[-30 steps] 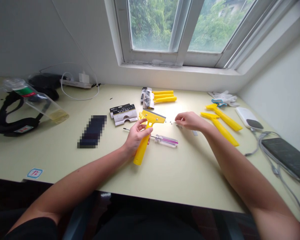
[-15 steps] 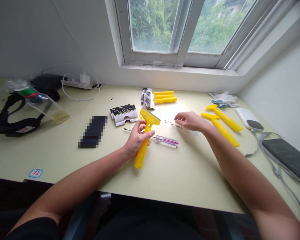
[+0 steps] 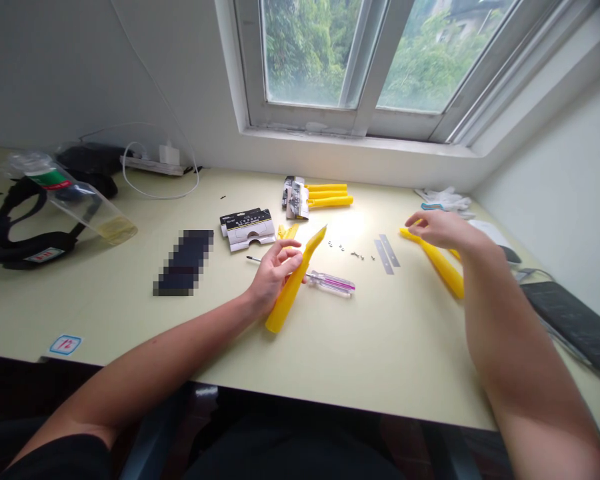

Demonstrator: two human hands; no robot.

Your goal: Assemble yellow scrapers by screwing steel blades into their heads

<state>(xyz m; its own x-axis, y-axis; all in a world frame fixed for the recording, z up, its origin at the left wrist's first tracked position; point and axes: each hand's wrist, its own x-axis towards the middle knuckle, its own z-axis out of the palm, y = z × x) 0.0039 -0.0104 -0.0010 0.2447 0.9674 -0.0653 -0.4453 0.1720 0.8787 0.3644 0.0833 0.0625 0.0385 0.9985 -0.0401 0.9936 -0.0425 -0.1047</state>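
I watched a pale desk (image 3: 360,353) beneath a 2-pane window (image 3: 310,53). The left hand (image 3: 273,280) was closed around 1 yellow scraper (image 3: 286,300), its blade edge-on and pointing far. The right hand (image 3: 443,230), half open, was over 2 more scrapers (image 3: 441,265) at right; I could not tell whether it gripped them. Between the hands lay 2 metal blades (image 3: 387,253), 1 screwdriver (image 3: 330,283), and several tiny screws (image 3: 347,250).

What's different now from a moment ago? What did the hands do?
The left hand twisted the yellow scraper it holds, so the head now shows edge-on. The right hand moved right, away from the small screws, and reached over another yellow scraper, uncovering two metal strips. The screwdriver and screws stayed put.
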